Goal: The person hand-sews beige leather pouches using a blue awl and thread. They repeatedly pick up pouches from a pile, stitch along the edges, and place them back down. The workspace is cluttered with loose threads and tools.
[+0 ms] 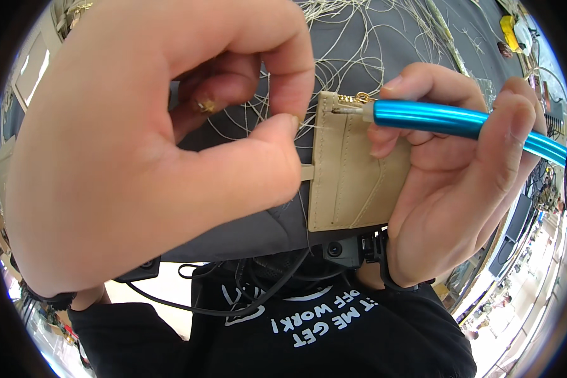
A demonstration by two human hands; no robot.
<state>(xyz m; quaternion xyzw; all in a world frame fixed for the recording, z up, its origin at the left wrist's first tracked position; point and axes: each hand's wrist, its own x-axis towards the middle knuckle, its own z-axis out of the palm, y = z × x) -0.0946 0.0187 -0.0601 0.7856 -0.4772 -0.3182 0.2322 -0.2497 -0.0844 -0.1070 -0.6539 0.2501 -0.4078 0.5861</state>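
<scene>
My left hand (pixel 145 145) pinches a thin pale thread (pixel 305 124) between thumb and index finger, left of a beige leather card holder (pixel 353 189). The holder has stitched pocket lines, a strap (pixel 306 172) on its left side and small gold hardware (pixel 349 99) at its top. My right hand (pixel 460 176) holds a shiny blue pen-like tool (pixel 431 118) with a narrow metal tip, which lies over the holder's top left part. Some of that hand's fingers reach behind the tool, near the holder's right side.
Loose pale threads (pixel 359 25) spread over the dark grey work surface (pixel 233 233). At the back right are a small yellow object (pixel 510 34) and other small items. Black devices with cables (pixel 277 277) sit at the near edge, against my body.
</scene>
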